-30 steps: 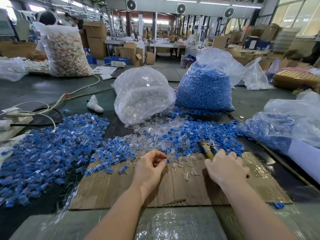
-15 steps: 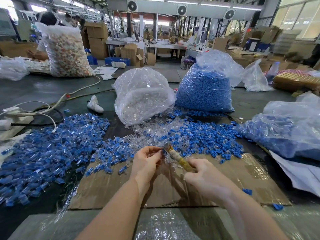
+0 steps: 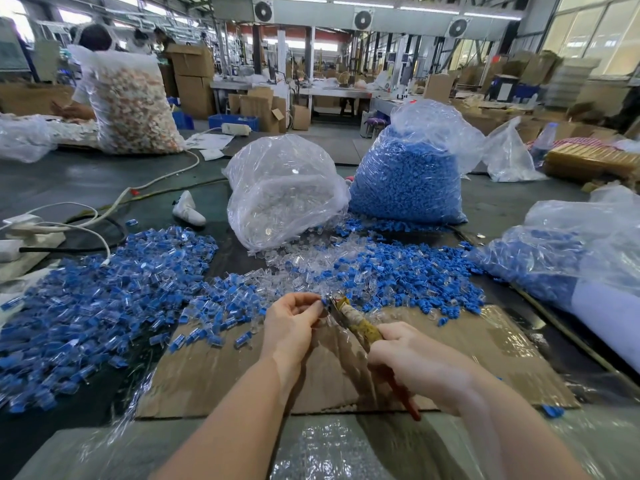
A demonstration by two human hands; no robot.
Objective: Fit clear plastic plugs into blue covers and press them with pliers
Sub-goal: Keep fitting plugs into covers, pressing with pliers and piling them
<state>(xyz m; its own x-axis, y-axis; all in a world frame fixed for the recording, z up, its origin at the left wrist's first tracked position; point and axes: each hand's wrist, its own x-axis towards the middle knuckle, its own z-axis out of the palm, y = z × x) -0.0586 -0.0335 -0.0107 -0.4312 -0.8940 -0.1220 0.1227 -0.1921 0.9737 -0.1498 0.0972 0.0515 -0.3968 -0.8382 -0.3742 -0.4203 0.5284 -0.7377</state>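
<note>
Over the brown cardboard sheet (image 3: 467, 358) I see my left hand (image 3: 292, 329) pinching a small blue plastic cover (image 3: 325, 302) at its fingertips, while my right hand (image 3: 415, 365) grips tape-wrapped, red-handled pliers (image 3: 360, 323), nose touching the cover.

Left hand (image 3: 292, 318) pinches blue cover (image 3: 324, 302) at pliers (image 3: 349, 315) gripped by right hand (image 3: 415, 362).

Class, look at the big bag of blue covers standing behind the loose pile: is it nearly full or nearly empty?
Nearly full. The bag of blue covers bulges with blue pieces almost up to its gathered clear top.
</note>
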